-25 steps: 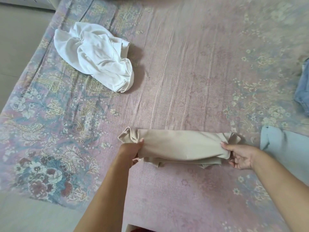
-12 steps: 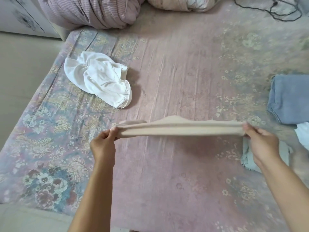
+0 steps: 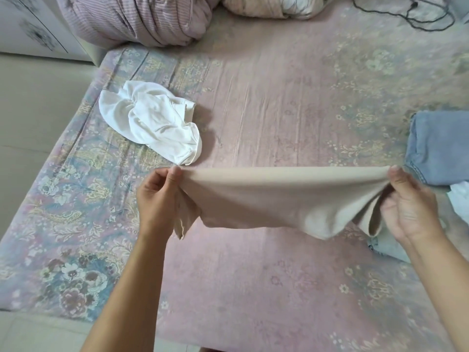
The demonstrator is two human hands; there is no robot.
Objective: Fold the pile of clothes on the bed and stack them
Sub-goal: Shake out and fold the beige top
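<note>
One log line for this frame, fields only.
left hand: pinching beige garment | right hand: pinching other end | garment: lifted, taut | white garment: unfolded

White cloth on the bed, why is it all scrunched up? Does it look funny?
Yes. The crumpled white cotton garment lies in a bunched heap near the bed's left edge, unfolded, while the folded blue denim piece sits flat on the right. Both hands are busy with the beige cloth.

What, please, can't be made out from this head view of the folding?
- Beige garment: type unclear; hangs doubled between left hand and right hand.
- Blue folded clothes: cut by right edge.
- White item beside them: mostly outside the frame.
- White garment: crumpled, type unclear.
</note>
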